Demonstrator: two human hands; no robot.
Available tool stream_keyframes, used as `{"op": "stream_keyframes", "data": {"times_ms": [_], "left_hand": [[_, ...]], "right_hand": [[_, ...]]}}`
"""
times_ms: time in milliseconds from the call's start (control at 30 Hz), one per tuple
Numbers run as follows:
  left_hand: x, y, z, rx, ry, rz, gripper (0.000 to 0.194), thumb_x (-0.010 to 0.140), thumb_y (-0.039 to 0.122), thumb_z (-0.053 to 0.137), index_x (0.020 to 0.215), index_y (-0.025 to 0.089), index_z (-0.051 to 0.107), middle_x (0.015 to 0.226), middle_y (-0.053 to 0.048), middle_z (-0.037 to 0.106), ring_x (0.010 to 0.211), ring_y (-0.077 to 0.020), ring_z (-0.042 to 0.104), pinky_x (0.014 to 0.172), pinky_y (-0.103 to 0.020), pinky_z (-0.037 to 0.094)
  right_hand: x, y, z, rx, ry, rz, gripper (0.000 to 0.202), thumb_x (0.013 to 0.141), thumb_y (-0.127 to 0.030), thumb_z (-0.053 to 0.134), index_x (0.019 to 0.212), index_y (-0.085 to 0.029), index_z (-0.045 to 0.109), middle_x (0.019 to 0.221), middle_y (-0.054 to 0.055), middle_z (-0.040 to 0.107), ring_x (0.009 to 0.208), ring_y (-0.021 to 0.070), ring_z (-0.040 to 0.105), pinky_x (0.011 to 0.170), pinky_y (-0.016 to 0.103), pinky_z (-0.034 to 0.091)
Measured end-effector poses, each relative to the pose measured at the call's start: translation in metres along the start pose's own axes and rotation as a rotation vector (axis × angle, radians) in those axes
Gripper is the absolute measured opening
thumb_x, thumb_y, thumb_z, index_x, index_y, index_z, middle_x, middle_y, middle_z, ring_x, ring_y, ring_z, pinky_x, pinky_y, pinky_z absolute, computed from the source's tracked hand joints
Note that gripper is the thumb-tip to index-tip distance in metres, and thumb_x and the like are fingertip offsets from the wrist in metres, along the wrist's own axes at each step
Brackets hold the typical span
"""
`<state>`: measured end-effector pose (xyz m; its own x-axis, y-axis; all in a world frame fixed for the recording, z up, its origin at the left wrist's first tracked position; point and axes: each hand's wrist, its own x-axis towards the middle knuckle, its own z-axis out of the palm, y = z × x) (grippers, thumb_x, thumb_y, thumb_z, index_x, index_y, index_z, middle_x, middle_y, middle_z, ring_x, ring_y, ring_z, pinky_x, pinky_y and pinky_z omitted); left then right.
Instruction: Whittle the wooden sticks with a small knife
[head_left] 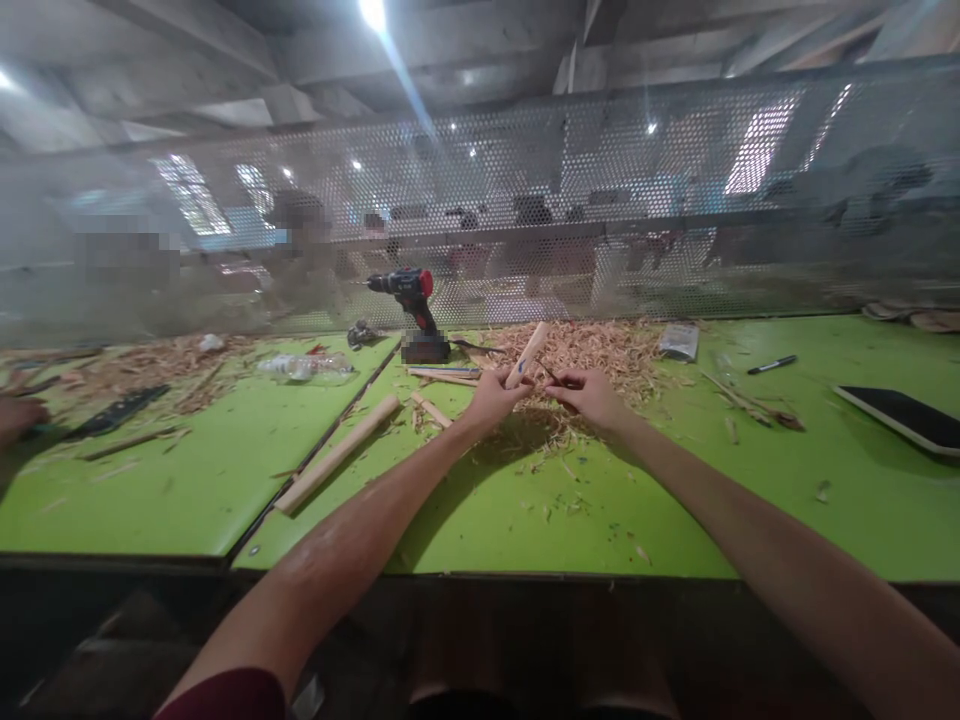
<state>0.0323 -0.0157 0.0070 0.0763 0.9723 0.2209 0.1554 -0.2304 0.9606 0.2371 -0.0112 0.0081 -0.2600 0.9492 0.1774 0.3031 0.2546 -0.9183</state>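
My left hand (493,398) is closed round a short pale wooden stick (533,346) that tilts up to the right and bears a blue mark. Just right of it, my right hand (589,396) pinches a thin dark sliver-like thing (550,375); its kind is too small to make out. Both hands are above the green table, in front of a heap of wood shavings (600,350). A thicker pale wooden rod (339,455) lies to the left of my left forearm, and a small wood strip (432,410) lies nearer the hand.
A cordless drill (416,305) stands behind my left hand, beside thin sticks (442,377). Left are a plastic bottle (307,368) and another person's hand (19,418). Right are a pen (772,365), a tablet-like device (904,418) and a small packet (679,342). A perforated screen (510,240) borders the back.
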Motion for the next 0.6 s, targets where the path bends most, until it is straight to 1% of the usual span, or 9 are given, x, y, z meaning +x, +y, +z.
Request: {"op": "stream_keyframes", "data": {"times_ms": [133, 233, 367, 467, 600], "left_hand": [[0.0002, 0.0001, 0.0003, 0.016, -0.025, 0.002, 0.017, 0.069, 0.032, 0.075, 0.071, 0.015, 0.072, 0.054, 0.005, 0.052, 0.054, -0.0105, 0.042, 0.056, -0.025, 0.030], [0.0014, -0.0006, 0.0010, 0.044, -0.011, 0.012, 0.015, 0.069, 0.030, 0.074, 0.069, 0.016, 0.070, 0.054, 0.006, 0.051, 0.055, -0.0104, 0.042, 0.056, -0.025, 0.030], [0.0015, -0.0007, 0.0022, 0.087, 0.008, 0.038, 0.014, 0.071, 0.028, 0.072, 0.066, 0.016, 0.067, 0.055, 0.006, 0.051, 0.056, -0.0101, 0.042, 0.057, -0.024, 0.030], [-0.0007, 0.0013, 0.0029, 0.062, 0.014, 0.024, 0.014, 0.071, 0.028, 0.073, 0.067, 0.016, 0.067, 0.054, 0.006, 0.051, 0.054, -0.0097, 0.041, 0.055, -0.024, 0.030], [-0.0044, 0.0055, 0.0037, 0.021, -0.003, -0.015, 0.014, 0.071, 0.029, 0.076, 0.070, 0.016, 0.069, 0.052, 0.006, 0.050, 0.051, -0.0096, 0.039, 0.052, -0.024, 0.028]], "right_hand": [[0.0008, 0.0017, -0.0015, -0.011, -0.012, -0.008, 0.040, 0.082, -0.059, 0.088, 0.096, -0.022, 0.082, 0.063, 0.001, 0.055, 0.060, 0.0176, 0.042, 0.060, 0.035, 0.031], [0.0011, 0.0023, -0.0003, -0.016, -0.024, -0.039, 0.043, 0.079, -0.062, 0.089, 0.094, -0.022, 0.082, 0.064, 0.001, 0.057, 0.060, 0.0187, 0.044, 0.060, 0.035, 0.032], [0.0011, 0.0031, 0.0027, -0.009, -0.040, -0.066, 0.042, 0.078, -0.062, 0.089, 0.091, -0.022, 0.082, 0.063, 0.003, 0.060, 0.061, 0.0189, 0.046, 0.058, 0.035, 0.033], [0.0024, 0.0038, 0.0027, -0.016, -0.017, -0.064, 0.042, 0.079, -0.062, 0.088, 0.092, -0.022, 0.083, 0.061, 0.002, 0.059, 0.062, 0.0197, 0.048, 0.057, 0.035, 0.035], [0.0048, 0.0036, 0.0009, -0.044, 0.021, -0.065, 0.042, 0.079, -0.064, 0.088, 0.087, -0.023, 0.082, 0.059, 0.002, 0.056, 0.062, 0.0205, 0.049, 0.058, 0.036, 0.037]]}}
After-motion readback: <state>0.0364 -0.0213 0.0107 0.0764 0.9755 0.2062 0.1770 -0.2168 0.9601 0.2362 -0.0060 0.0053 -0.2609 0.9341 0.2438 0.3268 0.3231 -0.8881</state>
